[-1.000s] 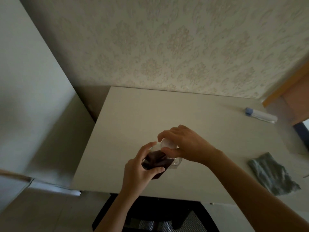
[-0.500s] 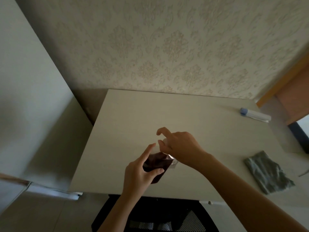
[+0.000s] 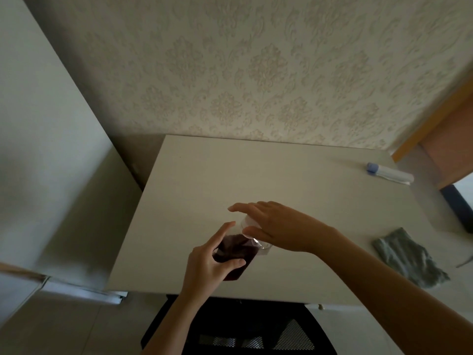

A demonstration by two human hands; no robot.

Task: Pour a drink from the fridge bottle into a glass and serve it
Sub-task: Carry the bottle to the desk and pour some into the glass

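Note:
A clear bottle [image 3: 236,254] of dark red drink stands tilted over the near part of the white table [image 3: 230,175]. My left hand [image 3: 210,267] grips its body, thumb across the front and index finger stretched up the side. Over the bottle's white cap [image 3: 248,222] lies my right hand [image 3: 276,226], fingers spread nearly straight and the thumb touching the cap's lower edge. A bit of a clear glass [image 3: 265,248] shows under my right palm, right behind the bottle; most of it is hidden.
A white tube with a blue cap [image 3: 389,174] lies at the table's far right. A grey-green cloth [image 3: 407,257] lies at the near right. A black mesh chair [image 3: 243,329] is tucked under the front edge. A tall white fridge [image 3: 38,149] stands to the left.
My right hand went from curled tight round the cap to fingers stretched out over it. My left hand kept its hold on the bottle, which stayed in place.

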